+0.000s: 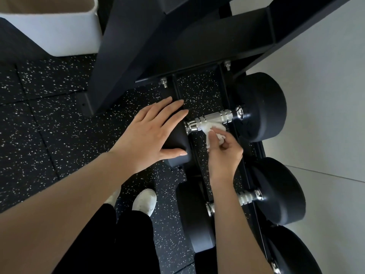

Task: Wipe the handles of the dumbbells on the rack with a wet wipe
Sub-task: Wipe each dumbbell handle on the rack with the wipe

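Note:
A black dumbbell with a chrome knurled handle [215, 119] lies across the lower rails of the black rack [197, 46]. My right hand [223, 153] pinches a crumpled white wet wipe [214, 129] and presses it against the near underside of that handle. Flat on the dumbbell's left head [177, 142] rests my left hand [150, 133], fingers spread. Its right head [262, 107] is uncovered. A second dumbbell [276, 192] lies closer to me, its handle [247, 197] partly hidden by my right forearm.
Speckled black rubber flooring [49, 115] covers the left. A white box [59, 30] stands at the top left. A pale wall [325, 95] runs along the right. My white shoes [144, 200] are below the hands. A third dumbbell head [290, 252] shows at bottom right.

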`<state>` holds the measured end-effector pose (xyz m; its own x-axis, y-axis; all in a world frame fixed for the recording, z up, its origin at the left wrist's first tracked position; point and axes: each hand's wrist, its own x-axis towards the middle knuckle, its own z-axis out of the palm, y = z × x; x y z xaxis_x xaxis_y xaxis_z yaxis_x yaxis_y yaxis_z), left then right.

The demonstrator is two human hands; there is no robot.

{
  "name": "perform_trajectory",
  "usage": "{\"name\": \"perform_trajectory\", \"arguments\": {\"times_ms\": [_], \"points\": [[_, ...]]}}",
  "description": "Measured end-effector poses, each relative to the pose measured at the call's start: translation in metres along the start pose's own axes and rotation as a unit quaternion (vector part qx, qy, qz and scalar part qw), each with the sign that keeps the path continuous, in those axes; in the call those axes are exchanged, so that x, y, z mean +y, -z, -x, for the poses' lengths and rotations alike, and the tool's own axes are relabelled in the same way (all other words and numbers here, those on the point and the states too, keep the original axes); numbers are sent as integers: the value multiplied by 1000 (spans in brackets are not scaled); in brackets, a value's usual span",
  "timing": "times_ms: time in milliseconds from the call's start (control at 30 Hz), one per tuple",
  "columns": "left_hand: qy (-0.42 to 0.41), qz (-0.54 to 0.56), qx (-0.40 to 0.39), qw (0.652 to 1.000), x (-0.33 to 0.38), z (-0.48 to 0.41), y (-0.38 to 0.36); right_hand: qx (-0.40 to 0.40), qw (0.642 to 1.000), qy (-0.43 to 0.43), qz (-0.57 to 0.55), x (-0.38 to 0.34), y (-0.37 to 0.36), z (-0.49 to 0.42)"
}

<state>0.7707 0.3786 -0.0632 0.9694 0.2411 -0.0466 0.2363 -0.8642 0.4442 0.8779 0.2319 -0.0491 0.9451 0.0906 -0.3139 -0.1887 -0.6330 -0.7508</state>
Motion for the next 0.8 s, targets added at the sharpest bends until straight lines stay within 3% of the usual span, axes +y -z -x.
{"name": "perform_trajectory", "arguments": {"times_ms": [200, 400, 633, 800], "points": [[14, -39, -45, 998, 15, 0, 30, 51, 997, -12, -64, -28, 11, 16], [24, -76, -52, 995, 41, 3, 81, 35, 994, -19, -98, -70, 40, 36], [51, -121, -82, 988, 80, 12, 167, -22, 997, 73, -4, -128, 88, 68], [100, -122, -122, 980, 111, 30, 230, -77, 980, 165, 78, -181, 124, 102]]}}
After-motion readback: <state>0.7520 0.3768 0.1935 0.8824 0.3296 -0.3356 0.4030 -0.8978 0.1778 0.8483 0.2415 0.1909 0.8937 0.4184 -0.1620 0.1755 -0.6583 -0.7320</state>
